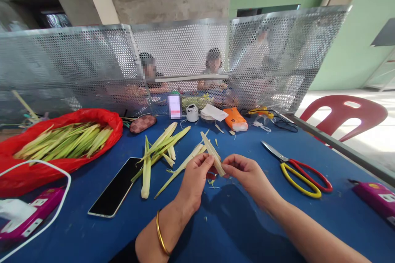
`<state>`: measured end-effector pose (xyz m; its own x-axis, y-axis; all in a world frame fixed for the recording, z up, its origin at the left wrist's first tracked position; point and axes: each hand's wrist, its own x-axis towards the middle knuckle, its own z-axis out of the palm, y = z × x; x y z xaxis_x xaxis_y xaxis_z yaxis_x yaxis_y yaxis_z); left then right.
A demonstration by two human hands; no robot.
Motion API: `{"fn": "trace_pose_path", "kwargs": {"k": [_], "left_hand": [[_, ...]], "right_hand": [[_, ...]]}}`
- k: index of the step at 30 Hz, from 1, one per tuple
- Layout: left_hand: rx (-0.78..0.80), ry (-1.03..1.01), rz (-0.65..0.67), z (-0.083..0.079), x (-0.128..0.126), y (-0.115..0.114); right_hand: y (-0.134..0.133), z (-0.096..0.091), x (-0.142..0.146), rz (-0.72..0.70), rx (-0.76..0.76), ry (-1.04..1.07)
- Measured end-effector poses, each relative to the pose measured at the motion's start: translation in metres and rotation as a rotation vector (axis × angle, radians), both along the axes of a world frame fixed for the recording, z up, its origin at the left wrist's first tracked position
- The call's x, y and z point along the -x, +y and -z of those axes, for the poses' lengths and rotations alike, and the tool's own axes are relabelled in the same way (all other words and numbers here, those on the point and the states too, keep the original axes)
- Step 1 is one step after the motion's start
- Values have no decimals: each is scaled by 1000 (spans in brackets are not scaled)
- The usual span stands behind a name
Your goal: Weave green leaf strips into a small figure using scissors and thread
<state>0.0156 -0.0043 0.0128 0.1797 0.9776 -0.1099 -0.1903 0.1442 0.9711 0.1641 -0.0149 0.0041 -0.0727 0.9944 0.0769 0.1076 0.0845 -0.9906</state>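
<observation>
A pale strip of corn husk [212,153] is held above the blue table, slanting up and to the left. My left hand [197,174] pinches it between thumb and fingers. At its lower end, the fingertips of my right hand [243,170] are closed on the same strip. Loose green and cream corn husks [146,172] lie just left of my hands, some crossing over one another. A red plastic bag [115,120] at the far left holds many more husks. Scissors [296,172] with red and yellow handles rest right of my right hand, blades slightly apart.
A dark-screened phone [115,189] lies left on the table [247,230]. Along the back are a pouch [143,124], a white thread spool [192,113] and an orange tissue pack [235,120]. A perforated metal screen [185,53] stands behind; people sit beyond it. Purple power strips [375,199] flank both sides.
</observation>
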Motion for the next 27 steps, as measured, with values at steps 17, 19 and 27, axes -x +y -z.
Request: {"fn": "trace_pose_path", "kwargs": {"k": [17, 19, 27], "left_hand": [[98, -3, 117, -1, -1, -1], [89, 25, 97, -2, -1, -2], [31, 102, 29, -2, -1, -2]], "right_hand": [[-2, -1, 0, 4, 76, 157], [-2, -2, 0, 0, 74, 115], [-2, -1, 1, -9, 24, -31]]}}
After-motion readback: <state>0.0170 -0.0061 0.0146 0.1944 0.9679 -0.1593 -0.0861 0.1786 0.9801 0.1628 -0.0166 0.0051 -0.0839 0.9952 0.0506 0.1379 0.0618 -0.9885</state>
